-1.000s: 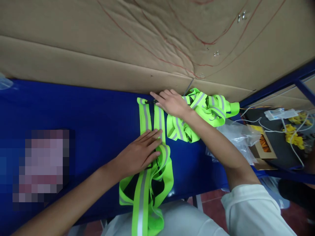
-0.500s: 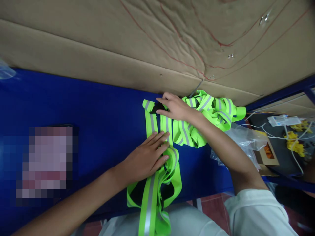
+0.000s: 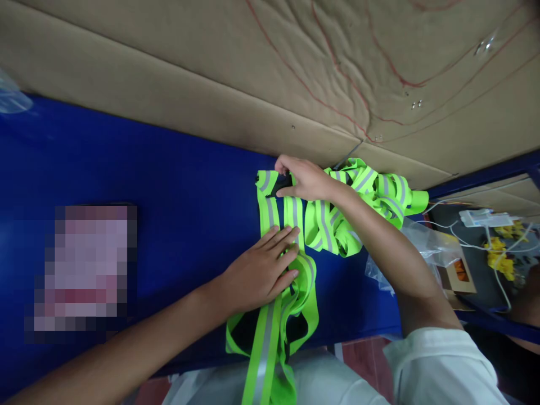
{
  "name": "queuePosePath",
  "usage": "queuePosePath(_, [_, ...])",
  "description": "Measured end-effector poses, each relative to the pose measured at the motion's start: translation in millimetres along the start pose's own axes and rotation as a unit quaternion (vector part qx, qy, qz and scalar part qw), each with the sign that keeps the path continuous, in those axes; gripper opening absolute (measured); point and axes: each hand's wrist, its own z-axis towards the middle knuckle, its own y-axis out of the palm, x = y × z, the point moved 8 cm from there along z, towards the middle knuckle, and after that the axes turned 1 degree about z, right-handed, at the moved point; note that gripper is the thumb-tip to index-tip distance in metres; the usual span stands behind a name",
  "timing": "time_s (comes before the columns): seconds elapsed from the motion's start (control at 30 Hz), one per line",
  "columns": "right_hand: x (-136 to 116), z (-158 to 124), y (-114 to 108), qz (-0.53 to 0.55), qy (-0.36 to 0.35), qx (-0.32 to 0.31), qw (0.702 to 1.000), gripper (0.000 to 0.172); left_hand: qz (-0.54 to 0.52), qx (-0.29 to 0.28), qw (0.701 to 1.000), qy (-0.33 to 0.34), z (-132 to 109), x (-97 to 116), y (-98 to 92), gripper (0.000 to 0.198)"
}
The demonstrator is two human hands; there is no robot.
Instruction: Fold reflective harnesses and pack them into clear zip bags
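I see my left hand [image 3: 261, 274] laid flat across the lime reflective straps [image 3: 270, 211] on the blue bench [image 3: 181, 180], fingers extended, clasping nothing. My right hand [image 3: 311, 180] curls at their far black part; whether it grips, I can't tell. More bunched strapping [image 3: 324, 225] crowds my right forearm, near a clear plastic bag [image 3: 441, 244] and small box [image 3: 467, 281].

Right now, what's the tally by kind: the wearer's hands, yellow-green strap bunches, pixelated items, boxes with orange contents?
Hands: 2 (left hand, right hand)
Strap bunches: 2 (nearer bunch, tangled heap)
Pixelated item: 1
Box with orange contents: 1
Total: 6
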Motion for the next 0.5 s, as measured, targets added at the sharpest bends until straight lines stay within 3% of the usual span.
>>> queuePosePath(0.2, [-27,-19,10,-0.11,-0.03,0.014,0.993,0.023,-0.017,0.018,1.0,-0.006,0,-2,0.6,0.043])
queuePosePath(0.4, [-42,-40,35,-0.219,-0.057,0.022,0.974,0.058,-0.002,0.028,1.0,-0.005,1,-1,0.2,0.042])
queuePosePath(0.5, [-50,-55,43,-0.187,-0.097,0.011,0.977,0.054,0.016,0.031,0.999,-0.003,1,0,0.3,0.044])
